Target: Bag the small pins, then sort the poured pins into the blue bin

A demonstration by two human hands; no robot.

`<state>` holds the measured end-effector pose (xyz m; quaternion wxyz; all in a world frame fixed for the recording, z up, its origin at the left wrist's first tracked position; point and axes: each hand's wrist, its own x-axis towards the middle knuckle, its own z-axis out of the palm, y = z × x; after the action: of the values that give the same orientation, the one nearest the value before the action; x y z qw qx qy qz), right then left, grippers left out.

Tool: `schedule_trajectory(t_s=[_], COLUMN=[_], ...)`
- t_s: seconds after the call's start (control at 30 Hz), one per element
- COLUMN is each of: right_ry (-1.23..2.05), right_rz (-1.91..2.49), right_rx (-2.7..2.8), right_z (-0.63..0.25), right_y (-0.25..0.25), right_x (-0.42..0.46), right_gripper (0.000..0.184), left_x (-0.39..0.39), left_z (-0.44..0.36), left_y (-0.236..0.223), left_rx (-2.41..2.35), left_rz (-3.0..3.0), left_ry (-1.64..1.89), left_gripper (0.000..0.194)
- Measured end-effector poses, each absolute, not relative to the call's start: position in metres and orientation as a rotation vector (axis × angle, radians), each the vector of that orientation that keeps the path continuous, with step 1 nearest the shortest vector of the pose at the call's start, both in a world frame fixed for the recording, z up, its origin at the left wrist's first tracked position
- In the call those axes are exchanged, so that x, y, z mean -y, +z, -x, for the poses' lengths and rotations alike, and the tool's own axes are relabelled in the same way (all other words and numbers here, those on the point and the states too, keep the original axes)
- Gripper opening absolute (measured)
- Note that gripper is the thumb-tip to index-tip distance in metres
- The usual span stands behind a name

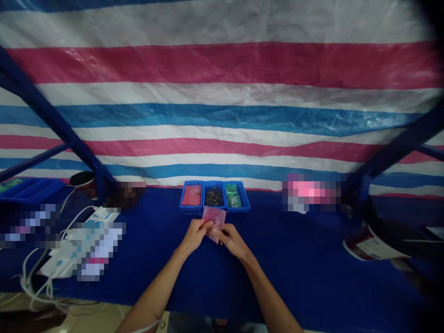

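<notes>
My left hand (194, 235) and my right hand (233, 238) meet over the blue table, both closed on one small pink plastic bag (214, 215). The left thumb presses on its face, and the right fingers grip its lower right side. Just beyond my hands stand three small blue bins side by side. Flat pink bags (191, 195) fill the left bin. The middle one holds a heap of dark metal screws or similar pins (214, 196). Green packets (233, 195) lie in the right bin. Whether anything is inside the held bag I cannot tell.
To the left lie a white power strip (57, 261) and tangled white cables (34, 286). A blue divided tray (33, 189) and a dark cup (83, 180) sit farther back. On the right is a tipped tub (376, 243). Blue frame posts and a striped tarp (222, 115) bound the table.
</notes>
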<state>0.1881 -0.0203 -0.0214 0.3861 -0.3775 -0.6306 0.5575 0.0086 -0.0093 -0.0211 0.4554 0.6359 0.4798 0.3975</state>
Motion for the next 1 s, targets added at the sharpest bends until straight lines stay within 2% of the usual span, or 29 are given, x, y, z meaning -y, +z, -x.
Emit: schedule_trajectory(t_s=[0.2, 0.47, 0.83, 1.0], right_ry=[1.319, 1.437, 1.203, 1.242], right_rz=[1.02, 0.917, 1.046, 0.998], right_rx=[1.496, 1.418, 1.355, 1.378], right_z=[-0.186, -0.184, -0.185, -0.182], right_y=[-0.028, -0.011, -0.015, -0.013], right_x=[0.021, 0.024, 0.022, 0.022], right_gripper=[0.06, 0.042, 0.037, 0.03], left_x=[0.009, 0.009, 0.016, 0.015], left_z=[-0.01, -0.007, -0.009, -0.009], left_y=[-0.019, -0.021, -0.005, 0.002], left_rx=[-1.155, -1.121, -1.054, -1.006], left_rz=[-1.612, -1.618, -1.586, -1.57], left_ry=[0.965, 0.985, 1.039, 1.069], left_gripper=[0.051, 0.047, 0.042, 0.039])
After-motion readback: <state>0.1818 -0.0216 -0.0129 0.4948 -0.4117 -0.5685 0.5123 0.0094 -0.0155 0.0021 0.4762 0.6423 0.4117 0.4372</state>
